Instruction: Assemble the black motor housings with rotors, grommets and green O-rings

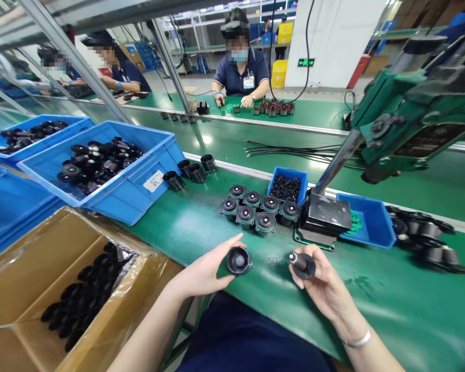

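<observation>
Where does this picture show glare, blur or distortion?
Head view, pale glare on the green tabletop; head view, the dark parts at far right smeared, the held black cup clearer; head view, the green press slanted and stretched, probably by a wide lens.

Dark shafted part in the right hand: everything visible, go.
The dark shafted part has a round black flange and a narrower dark cylinder ending in a shiny, metal-looking tip. The body's material is unclear. It sits tilted in the grip of the right hand, tip toward the picture's left, over the green work surface. Nothing else visibly touches it.
</observation>
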### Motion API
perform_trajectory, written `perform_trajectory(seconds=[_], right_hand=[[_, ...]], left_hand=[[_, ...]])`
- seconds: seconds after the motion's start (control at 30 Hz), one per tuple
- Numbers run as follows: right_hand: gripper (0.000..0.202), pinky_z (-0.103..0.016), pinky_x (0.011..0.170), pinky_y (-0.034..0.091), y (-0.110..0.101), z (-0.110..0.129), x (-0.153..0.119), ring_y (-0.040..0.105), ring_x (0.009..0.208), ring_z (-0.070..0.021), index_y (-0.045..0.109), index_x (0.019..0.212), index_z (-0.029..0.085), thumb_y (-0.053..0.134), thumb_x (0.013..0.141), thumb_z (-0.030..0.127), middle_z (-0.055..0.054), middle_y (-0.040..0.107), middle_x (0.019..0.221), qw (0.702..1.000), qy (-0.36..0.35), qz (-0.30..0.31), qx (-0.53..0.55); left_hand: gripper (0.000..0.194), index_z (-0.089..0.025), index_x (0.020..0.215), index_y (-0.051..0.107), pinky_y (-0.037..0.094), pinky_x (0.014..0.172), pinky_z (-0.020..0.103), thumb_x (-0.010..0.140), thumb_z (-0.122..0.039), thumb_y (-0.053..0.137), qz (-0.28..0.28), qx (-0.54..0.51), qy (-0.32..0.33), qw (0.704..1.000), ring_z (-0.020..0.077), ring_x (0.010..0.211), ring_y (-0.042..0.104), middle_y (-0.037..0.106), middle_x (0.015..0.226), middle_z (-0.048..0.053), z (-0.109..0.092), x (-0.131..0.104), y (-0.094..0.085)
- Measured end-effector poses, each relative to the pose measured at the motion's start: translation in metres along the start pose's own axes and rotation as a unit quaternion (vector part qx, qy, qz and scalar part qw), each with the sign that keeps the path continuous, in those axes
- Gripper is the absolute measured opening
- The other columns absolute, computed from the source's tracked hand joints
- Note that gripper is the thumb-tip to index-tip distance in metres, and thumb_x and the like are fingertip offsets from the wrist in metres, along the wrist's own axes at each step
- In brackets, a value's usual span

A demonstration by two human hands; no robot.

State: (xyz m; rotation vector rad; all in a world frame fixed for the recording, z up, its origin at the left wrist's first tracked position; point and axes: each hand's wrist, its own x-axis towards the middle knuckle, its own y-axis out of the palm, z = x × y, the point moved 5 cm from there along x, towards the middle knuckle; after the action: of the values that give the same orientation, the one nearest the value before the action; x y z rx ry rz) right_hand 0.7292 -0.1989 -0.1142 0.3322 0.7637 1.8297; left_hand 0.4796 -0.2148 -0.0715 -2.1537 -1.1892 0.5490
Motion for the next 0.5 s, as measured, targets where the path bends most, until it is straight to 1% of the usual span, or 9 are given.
perform_trajectory(seconds=[0.07,0.1,0.13,0.2,0.23,0.3,0.37,0.43,0.5], right_hand=[[0.026,-0.022,0.055,0.041,0.0,0.0,0.001,0.055,0.065,-0.0119,0.046,0.089,0.022,0.067,0.079,0.033,-0.001,0.054,0.093,1.0,0.001,-0.002,-0.006],[0.026,-0.023,0.055,0.041,0.0,-0.001,0.001,0.055,0.065,-0.012,0.046,0.089,0.021,0.067,0.079,0.033,-0.001,0.054,0.093,1.0,0.003,-0.002,-0.01],[0.026,-0.023,0.055,0.041,0.001,-0.001,0.001,0.055,0.065,-0.012,0.046,0.088,0.021,0.067,0.079,0.033,-0.001,0.054,0.093,1.0,0.002,-0.002,-0.015],[0.027,-0.023,0.055,0.041,0.001,-0.002,0.001,0.056,0.065,-0.0121,0.046,0.089,0.021,0.068,0.078,0.034,-0.001,0.054,0.093,1.0,0.002,-0.002,-0.023],[0.028,-0.023,0.055,0.041,0.001,-0.003,0.001,0.056,0.064,-0.012,0.046,0.089,0.021,0.068,0.078,0.034,-0.001,0.054,0.093,1.0,0.002,-0.004,-0.026],[0.029,-0.023,0.056,0.042,0.001,-0.004,0.0,0.056,0.064,-0.012,0.045,0.089,0.021,0.068,0.078,0.035,-0.002,0.054,0.093,0.999,0.003,-0.007,-0.031],[0.029,-0.023,0.056,0.042,0.0,-0.004,0.0,0.056,0.064,-0.0119,0.045,0.089,0.021,0.068,0.078,0.035,-0.001,0.055,0.094,0.999,0.005,-0.012,-0.035],[0.028,-0.023,0.056,0.042,-0.001,-0.005,0.0,0.056,0.064,-0.0115,0.045,0.089,0.021,0.068,0.078,0.034,-0.001,0.055,0.094,0.999,0.004,-0.014,-0.038],[0.028,-0.023,0.057,0.042,-0.001,-0.006,0.001,0.055,0.062,-0.0108,0.045,0.09,0.021,0.068,0.078,0.034,-0.001,0.055,0.095,0.999,0.004,-0.011,-0.041]], left_hand=[[0.089,-0.021,0.151,0.018,0.032,0.118,0.043,0.077,-0.024,0.068,-0.016,0.048,-0.009,0.999,0.0272,0.142,0.035,0.034,0.154,0.012,-0.007,0.001,0.001],[0.091,-0.019,0.15,0.021,0.033,0.117,0.046,0.076,-0.031,0.071,-0.045,0.081,-0.026,0.995,0.0304,0.142,0.034,0.032,0.154,0.015,-0.009,0.003,0.004],[0.09,-0.016,0.148,0.026,0.035,0.115,0.049,0.075,-0.04,0.073,-0.083,0.118,-0.051,0.988,0.0336,0.14,0.035,0.034,0.152,0.018,-0.011,0.007,0.008],[0.082,-0.011,0.139,0.038,0.044,0.104,0.053,0.077,-0.054,0.069,-0.16,0.194,-0.118,0.961,0.0383,0.129,0.047,0.047,0.139,0.022,-0.013,0.014,0.017],[0.073,-0.009,0.132,0.045,0.049,0.097,0.053,0.08,-0.057,0.064,-0.181,0.227,-0.148,0.945,0.0387,0.12,0.054,0.054,0.128,0.022,-0.013,0.017,0.023],[0.052,-0.009,0.118,0.053,0.053,0.083,0.049,0.088,-0.051,0.054,-0.182,0.273,-0.18,0.927,0.0356,0.101,0.062,0.061,0.106,0.019,-0.012,0.022,0.031],[0.04,-0.011,0.118,0.053,0.054,0.08,0.045,0.09,-0.038,0.052,-0.153,0.284,-0.151,0.934,0.0317,0.094,0.062,0.061,0.1,0.015,-0.012,0.024,0.033],[0.051,-0.013,0.131,0.043,0.052,0.086,0.044,0.084,-0.029,0.056,-0.139,0.276,-0.094,0.946,0.0307,0.102,0.06,0.059,0.112,0.015,-0.014,0.021,0.029],[0.067,-0.013,0.137,0.036,0.049,0.093,0.046,0.079,-0.033,0.062,-0.148,0.274,-0.063,0.948,0.0336,0.114,0.055,0.053,0.126,0.018,-0.016,0.017,0.023]])
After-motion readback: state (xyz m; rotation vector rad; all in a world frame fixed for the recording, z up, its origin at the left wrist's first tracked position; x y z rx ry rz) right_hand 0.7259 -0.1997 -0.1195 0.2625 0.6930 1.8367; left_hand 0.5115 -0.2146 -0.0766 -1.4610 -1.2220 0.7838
